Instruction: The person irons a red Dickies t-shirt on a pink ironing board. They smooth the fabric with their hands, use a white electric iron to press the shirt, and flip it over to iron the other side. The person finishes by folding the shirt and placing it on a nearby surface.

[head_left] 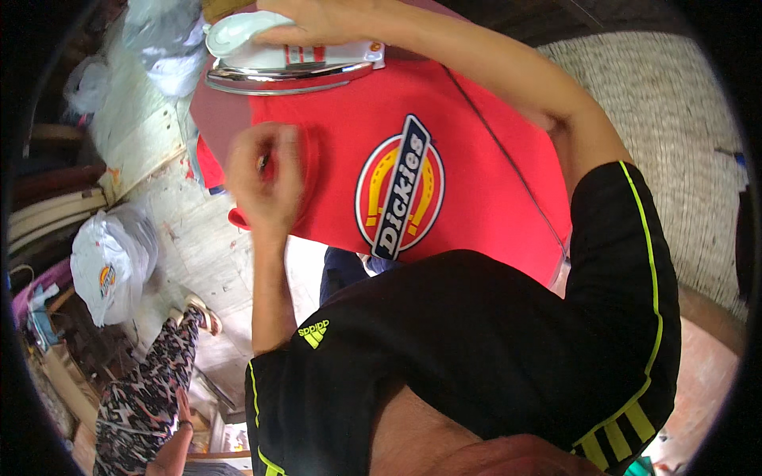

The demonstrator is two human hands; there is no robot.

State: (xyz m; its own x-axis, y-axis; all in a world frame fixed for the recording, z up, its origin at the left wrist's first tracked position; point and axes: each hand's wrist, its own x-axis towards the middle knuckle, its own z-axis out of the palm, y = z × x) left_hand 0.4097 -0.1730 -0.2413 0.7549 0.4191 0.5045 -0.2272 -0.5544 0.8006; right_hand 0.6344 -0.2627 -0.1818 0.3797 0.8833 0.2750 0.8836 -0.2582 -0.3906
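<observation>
Red cloth [470,186] w/ a round emblem lies over the maroon desk [213,115]. R hand [317,22] has its fingers wrapped over a white-&-chrome iron [274,75] at the cloth's far edge. L hand [266,181], blurred, is at the cloth's L side; can't tell if its fingers grip it.

Before me, a short-sleeved black shirt [460,341] fills the lower centre of the frame: thin lime piping [653,274] along its sleeves [611,254], small lime emblem [315,339], broad lime stripes [617,439] lower right.
</observation>
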